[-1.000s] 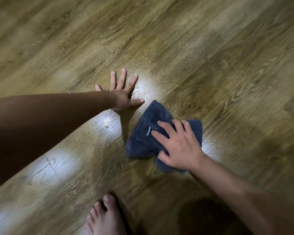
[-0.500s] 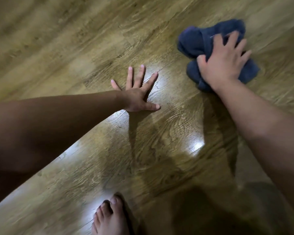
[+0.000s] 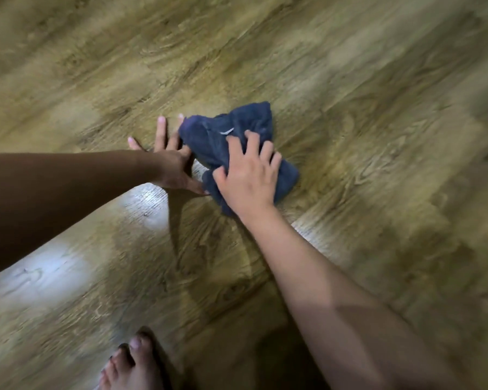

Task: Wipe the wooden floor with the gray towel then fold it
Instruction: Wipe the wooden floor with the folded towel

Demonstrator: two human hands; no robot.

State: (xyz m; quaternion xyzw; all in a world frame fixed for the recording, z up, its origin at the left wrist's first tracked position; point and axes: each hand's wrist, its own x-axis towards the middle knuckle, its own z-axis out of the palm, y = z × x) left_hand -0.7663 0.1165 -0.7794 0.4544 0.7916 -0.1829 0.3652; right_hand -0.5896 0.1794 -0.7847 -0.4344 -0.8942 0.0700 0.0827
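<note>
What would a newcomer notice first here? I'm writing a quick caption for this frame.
First the dark towel, bunched at mid-frame on the wood floor, with the right hand pressing down on it. Next the left hand, spread flat on the floor against the towel's left edge. Then a bare foot at the bottom edge.

The right hand point(image 3: 247, 178) slides the bunched towel point(image 3: 231, 147) back from far away, and now it touches the left hand point(image 3: 171, 167).
</note>
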